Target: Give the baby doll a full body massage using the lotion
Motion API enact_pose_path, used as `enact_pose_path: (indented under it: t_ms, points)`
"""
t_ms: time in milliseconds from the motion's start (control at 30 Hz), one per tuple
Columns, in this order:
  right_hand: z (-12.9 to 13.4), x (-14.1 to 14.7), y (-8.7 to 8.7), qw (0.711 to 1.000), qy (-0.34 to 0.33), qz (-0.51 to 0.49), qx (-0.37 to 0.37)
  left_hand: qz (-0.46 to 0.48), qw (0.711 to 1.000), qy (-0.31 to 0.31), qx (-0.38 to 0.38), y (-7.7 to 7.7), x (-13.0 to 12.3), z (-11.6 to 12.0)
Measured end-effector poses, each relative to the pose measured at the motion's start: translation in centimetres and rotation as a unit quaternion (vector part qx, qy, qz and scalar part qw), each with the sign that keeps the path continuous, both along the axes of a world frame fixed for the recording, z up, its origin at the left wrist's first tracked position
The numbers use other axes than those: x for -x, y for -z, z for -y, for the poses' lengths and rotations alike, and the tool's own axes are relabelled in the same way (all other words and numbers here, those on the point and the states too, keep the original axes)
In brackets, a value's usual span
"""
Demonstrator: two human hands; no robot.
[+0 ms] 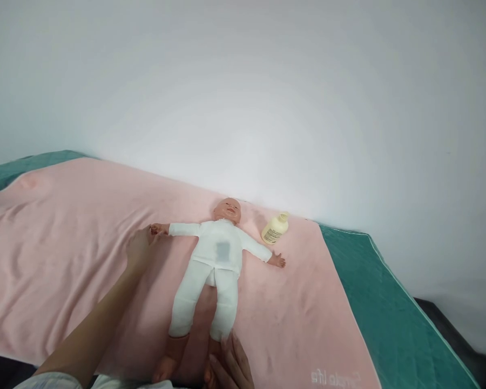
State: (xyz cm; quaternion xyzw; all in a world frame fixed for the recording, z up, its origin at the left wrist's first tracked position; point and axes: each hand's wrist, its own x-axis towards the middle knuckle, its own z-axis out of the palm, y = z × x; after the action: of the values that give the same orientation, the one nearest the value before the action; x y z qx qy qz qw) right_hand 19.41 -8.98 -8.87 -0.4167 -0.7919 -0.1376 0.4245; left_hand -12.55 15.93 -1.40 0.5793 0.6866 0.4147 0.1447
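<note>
A baby doll (218, 246) in a white top and trousers lies on its back on a pink blanket (295, 319), arms spread and legs toward me. My left hand (140, 246) is at the doll's hand on the left side, its fingertips closed around it. Beside the doll's lower leg on the right, my right hand (235, 363) touches the ankle and foot with its fingers apart. A pale yellow bottle (275, 229) leans on the blanket beyond the doll's other arm.
Under the blanket, a green quilted cover (380, 292) shows at the right and at the far left. A plain pale wall (243, 97) rises along the back edge. Something dark (449, 324) lies past the cover's right edge.
</note>
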Motion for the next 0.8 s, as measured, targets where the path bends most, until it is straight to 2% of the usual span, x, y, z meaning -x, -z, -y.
enact_pose_path:
  t_ms: [100,233,300,400,500,600,667,800]
  points:
    - [-0.3,0.1,-1.9,0.999,-0.008,0.012,0.032,0.049,0.997,-0.053,0.018,-0.8,-0.6,0.1]
    - [-1.4,0.3,-5.2,0.999,-0.008,-0.001,0.042,0.083,0.994,-0.069,-0.03,-3.2,-2.6,0.8]
    - [-2.2,0.1,-6.8,0.999,-0.013,-0.013,0.047,0.085,0.993,-0.048,-0.067,-4.6,-3.9,1.5]
    - [-3.7,-0.6,-8.7,0.996,-0.025,-0.016,0.081,0.047,0.991,0.038,-0.117,-5.9,-6.3,2.8]
    - [-5.5,-1.0,-10.2,0.992,-0.044,-0.028,0.118,-0.007,0.973,0.154,-0.174,-5.4,-8.4,3.8]
    - [-7.7,-0.9,-11.6,0.982,-0.062,-0.087,0.155,-0.058,0.935,0.265,-0.227,-4.1,-10.1,4.3]
    - [-9.0,-0.6,-12.4,0.971,-0.066,-0.137,0.184,-0.079,0.92,0.299,-0.24,-3.4,-10.8,4.4]
    - [-10.8,-0.2,-13.4,0.943,-0.067,-0.222,0.24,-0.103,0.915,0.312,-0.234,-3.2,-11.3,4.3]
